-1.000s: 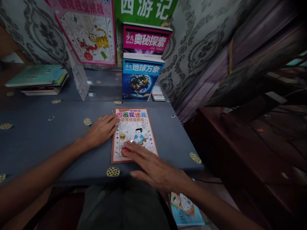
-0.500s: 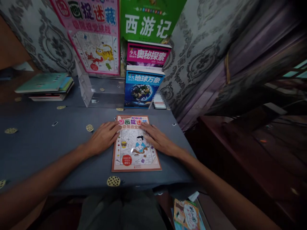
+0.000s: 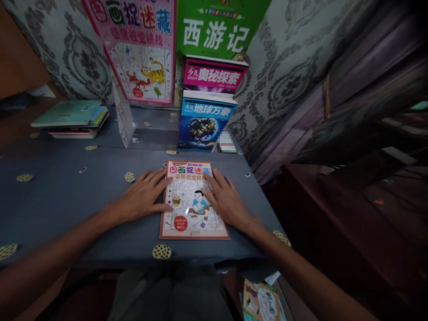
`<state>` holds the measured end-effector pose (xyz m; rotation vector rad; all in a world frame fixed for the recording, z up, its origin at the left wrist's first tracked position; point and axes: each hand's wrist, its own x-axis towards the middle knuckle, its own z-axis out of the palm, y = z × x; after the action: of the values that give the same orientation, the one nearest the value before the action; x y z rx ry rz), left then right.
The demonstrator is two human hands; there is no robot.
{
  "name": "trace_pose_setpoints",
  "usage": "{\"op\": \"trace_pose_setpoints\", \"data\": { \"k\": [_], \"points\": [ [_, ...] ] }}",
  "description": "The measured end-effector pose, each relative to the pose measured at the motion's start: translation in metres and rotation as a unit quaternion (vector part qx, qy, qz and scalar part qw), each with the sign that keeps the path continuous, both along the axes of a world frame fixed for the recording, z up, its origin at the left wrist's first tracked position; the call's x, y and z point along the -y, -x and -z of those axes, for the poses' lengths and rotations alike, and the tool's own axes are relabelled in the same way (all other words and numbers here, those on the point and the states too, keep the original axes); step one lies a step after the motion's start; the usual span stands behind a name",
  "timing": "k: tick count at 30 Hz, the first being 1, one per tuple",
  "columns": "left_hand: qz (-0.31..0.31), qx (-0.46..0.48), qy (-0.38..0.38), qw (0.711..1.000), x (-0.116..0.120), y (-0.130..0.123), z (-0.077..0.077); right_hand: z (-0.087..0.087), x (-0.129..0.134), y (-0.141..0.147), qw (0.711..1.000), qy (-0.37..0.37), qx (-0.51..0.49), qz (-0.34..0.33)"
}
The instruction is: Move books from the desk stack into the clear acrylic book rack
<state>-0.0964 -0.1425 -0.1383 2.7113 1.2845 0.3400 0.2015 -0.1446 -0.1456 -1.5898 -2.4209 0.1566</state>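
Observation:
A thin picture book [image 3: 190, 225] with an orange-brown border lies flat on the dark tablecloth [image 3: 100, 178]. Its cover shows a seated figure in blue and a red round label. My left hand [image 3: 147, 194] rests at the book's left edge, fingers apart, with some fingertips on the cover and the rest on the cloth beside it. On the other side, my right hand [image 3: 227, 198] lies over the right edge with spread fingers, hiding part of the cover. Neither hand grips the book.
Behind the book, a see-through stand [image 3: 125, 125] holds a pink book [image 3: 143, 58], a green book [image 3: 214, 33], a magenta book [image 3: 214, 76] and a blue globe book [image 3: 202, 129]. More books [image 3: 72, 116] are stacked at left. Dark red furniture [image 3: 317, 209] stands at right.
My left thumb has spread down away from the other fingers. My right hand has shifted towards the right edge, uncovering more of the title. The whole view has moved slightly.

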Motion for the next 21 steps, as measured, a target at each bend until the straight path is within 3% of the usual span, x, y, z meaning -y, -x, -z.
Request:
{"op": "trace_pose_setpoints", "data": {
  "k": [4, 7, 11, 13, 16, 19, 21],
  "points": [
    [-0.032, 0.021, 0.059, 0.998, 0.018, 0.001, 0.001, 0.006, 0.039, -0.01, 1.0, -0.02, -0.016, -0.005],
    [-0.048, 0.066, 0.11, 0.991, 0.023, -0.007, -0.002, 0.01, 0.051, -0.012, 1.0, -0.015, -0.02, -0.008],
    [-0.07, 0.233, 0.176, 0.954, 0.019, -0.021, -0.01, 0.01, 0.052, -0.009, 0.999, -0.023, -0.039, -0.01],
    [-0.094, 0.352, 0.228, 0.903, 0.014, -0.025, -0.013, 0.012, 0.051, -0.008, 0.998, -0.03, -0.051, -0.009],
    [-0.162, 0.513, 0.339, 0.772, 0.008, -0.029, -0.016, 0.015, 0.051, -0.007, 0.996, -0.046, -0.07, -0.002],
    [-0.171, 0.575, 0.472, 0.647, 0.008, -0.033, -0.015, 0.02, 0.052, -0.008, 0.993, -0.062, -0.096, -0.011],
    [-0.14, 0.584, 0.524, 0.604, 0.008, -0.037, -0.015, 0.024, 0.051, -0.011, 0.99, -0.063, -0.125, -0.016]
  ]
}}
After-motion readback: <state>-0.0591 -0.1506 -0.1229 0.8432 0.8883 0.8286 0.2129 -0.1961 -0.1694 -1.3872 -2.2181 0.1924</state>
